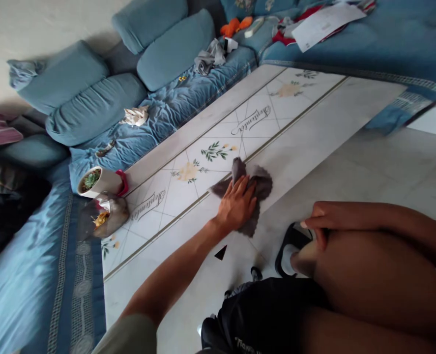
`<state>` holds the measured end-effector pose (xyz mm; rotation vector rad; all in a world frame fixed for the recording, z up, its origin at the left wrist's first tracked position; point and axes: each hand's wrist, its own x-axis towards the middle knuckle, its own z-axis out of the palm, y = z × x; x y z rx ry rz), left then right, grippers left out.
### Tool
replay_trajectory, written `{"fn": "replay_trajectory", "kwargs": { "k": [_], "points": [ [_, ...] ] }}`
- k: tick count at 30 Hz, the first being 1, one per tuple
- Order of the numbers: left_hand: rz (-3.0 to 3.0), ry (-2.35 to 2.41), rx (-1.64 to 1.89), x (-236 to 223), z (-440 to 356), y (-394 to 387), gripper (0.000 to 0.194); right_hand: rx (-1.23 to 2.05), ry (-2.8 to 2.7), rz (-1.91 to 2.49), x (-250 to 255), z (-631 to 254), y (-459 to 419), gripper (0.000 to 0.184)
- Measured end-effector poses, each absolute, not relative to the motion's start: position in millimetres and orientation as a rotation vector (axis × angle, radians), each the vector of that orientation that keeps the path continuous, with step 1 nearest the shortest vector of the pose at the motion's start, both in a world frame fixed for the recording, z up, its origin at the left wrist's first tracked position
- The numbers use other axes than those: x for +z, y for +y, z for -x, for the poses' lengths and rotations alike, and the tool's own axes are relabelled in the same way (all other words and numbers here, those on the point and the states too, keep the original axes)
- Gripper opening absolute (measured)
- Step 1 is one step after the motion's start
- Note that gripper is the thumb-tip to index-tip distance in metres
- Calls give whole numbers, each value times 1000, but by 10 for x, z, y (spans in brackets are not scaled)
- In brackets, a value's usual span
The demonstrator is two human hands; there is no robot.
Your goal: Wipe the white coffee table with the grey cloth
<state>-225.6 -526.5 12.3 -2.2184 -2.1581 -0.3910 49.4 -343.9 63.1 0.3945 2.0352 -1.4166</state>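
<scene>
Soft matt grey cloth, crumpled; smooth glossy white tabletop, shiny satin-like blue sofa cover

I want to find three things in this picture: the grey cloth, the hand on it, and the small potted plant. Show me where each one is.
Grey cloth [264, 184], head view, on its right part beside the hand.
Left hand [236, 204], head view, on the back of the hand.
Potted plant [91, 179], head view, on the green leaves.

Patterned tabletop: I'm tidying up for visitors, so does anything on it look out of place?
Yes: a crumpled plastic bag with food scraps lies at the far end of the tabletop, beside the potted plant. It looks like leftover rubbish.
</scene>
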Motion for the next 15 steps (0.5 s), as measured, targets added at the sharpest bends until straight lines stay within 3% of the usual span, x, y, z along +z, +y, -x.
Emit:
{"fn": "replay_trajectory", "kwargs": {
  "k": [5, 8, 11, 15],
  "points": [
    [2178, -2242, -273, 201, 2434, -6911, 81, -1425, 2028, -329, 726, -441, -3411, 84],
    [2050, -2282, -198, 222, 2498, -7387, 86, -1378, 2016, -315, 741, -362, -3363, 78],
    [2006, -2264, -188, 153, 2346, -7158, 81, -1360, 1999, -288, 704, -270, -3332, 74],
    [2050, -2245, -274, -5, 1971, -6009, 64, -1401, 1991, -184, 602, -161, -3335, 73]
  ]
}}
